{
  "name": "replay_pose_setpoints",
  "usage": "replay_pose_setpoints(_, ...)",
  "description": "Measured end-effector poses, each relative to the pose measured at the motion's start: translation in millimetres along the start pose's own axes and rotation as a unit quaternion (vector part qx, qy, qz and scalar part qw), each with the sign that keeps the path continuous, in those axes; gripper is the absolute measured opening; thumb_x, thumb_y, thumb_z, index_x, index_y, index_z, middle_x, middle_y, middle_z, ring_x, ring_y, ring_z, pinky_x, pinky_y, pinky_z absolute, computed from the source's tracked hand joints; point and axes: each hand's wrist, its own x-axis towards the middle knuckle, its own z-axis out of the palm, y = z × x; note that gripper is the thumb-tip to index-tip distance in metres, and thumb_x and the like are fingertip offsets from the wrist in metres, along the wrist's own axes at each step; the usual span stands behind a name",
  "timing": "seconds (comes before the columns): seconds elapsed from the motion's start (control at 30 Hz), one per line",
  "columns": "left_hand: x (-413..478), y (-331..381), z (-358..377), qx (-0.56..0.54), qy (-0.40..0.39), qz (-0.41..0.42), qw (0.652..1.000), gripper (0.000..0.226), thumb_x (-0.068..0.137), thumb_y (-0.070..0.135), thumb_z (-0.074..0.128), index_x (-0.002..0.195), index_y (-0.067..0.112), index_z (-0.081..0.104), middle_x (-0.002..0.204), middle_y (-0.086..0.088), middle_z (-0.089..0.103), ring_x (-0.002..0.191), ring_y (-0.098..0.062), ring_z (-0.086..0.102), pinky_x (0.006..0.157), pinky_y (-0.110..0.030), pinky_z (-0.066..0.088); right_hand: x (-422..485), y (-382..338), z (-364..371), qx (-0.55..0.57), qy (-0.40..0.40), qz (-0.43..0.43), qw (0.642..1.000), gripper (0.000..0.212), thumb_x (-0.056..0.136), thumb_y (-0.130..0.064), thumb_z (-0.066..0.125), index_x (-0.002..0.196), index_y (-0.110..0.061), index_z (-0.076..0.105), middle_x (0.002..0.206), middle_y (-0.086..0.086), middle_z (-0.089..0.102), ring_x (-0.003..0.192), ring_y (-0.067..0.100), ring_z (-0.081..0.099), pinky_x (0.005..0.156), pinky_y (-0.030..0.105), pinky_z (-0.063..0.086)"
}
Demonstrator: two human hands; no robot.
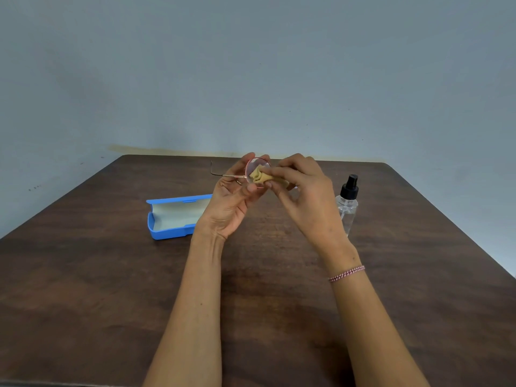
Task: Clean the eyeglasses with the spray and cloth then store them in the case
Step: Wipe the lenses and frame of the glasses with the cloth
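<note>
My left hand (233, 196) pinches the light, fragile eyeglasses (252, 174) by the rim above the worktop (111, 289), so my right hand (304, 196), closed on the soft cloth (258, 175), rubs the lens gently.

Tan cloth (259, 175), blue case (170, 216) with pale lining, black-capped clear spray bottle (347, 205), dark brown wood-grain table (83, 275).

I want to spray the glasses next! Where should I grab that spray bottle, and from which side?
Grab the spray bottle around its clear round body, just under the black pump top. It stands upright on the table, right of the right hand, so come from its near, open side. The straight body probably suits a wrap grip.
</note>
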Motion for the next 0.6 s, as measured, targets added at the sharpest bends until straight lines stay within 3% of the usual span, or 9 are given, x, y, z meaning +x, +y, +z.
replay_pose_setpoints(0.27,-1.3,-4.7,5.6,0.000,-0.005,-0.021,1.000,0.053,0.052,0.023,0.089,0.102,0.029,0.073,0.105,0.004,0.071,0.091,-0.015,0.070,0.074,-0.025,0.056,-0.8,-6.2,4.4,-0.056,0.049,0.004,0.997,0.025,0.084,-0.002,0.063,0.108,-0.008,0.068,0.102,0.006,0.059,0.095,0.013,0.044,0.084,0.006,0.032)
replay_pose_setpoints(0.43,-2.1,-0.7,-0.6,-0.039,0.015,0.009,0.999,0.052,0.053,0.022,0.090,0.102,0.029,0.072,0.115,0.001,0.068,0.098,-0.014,0.066,0.074,-0.022,0.055,-1.2,-4.7,0.3,-0.006,-0.040,-0.043,0.998,0.023,0.084,-0.006,0.065,0.106,-0.010,0.069,0.097,0.004,0.060,0.092,0.017,0.051,0.080,0.018,0.041)
replay_pose_setpoints(0.53,-1.3,-0.9,-1.0,-0.046,0.023,0.017,0.999,0.051,0.053,0.022,0.090,0.100,0.029,0.073,0.114,0.001,0.068,0.098,-0.014,0.066,0.075,-0.023,0.055,-0.3,1.7,-2.5,-0.028,-0.037,-0.031,0.998,0.021,0.083,-0.007,0.067,0.104,-0.010,0.071,0.092,0.004,0.059,0.086,0.019,0.053,0.074,0.023,0.043)
replay_pose_setpoints(0.6,-0.9,-1.9,-0.3,-0.056,0.021,0.014,0.998,0.051,0.052,0.020,0.090,0.100,0.027,0.074,0.113,0.001,0.069,0.101,-0.014,0.066,0.077,-0.024,0.055,0.3,1.5,-0.5,-0.054,-0.010,-0.019,0.998,0.021,0.083,-0.007,0.067,0.104,-0.009,0.070,0.091,0.005,0.058,0.085,0.018,0.050,0.074,0.018,0.039)
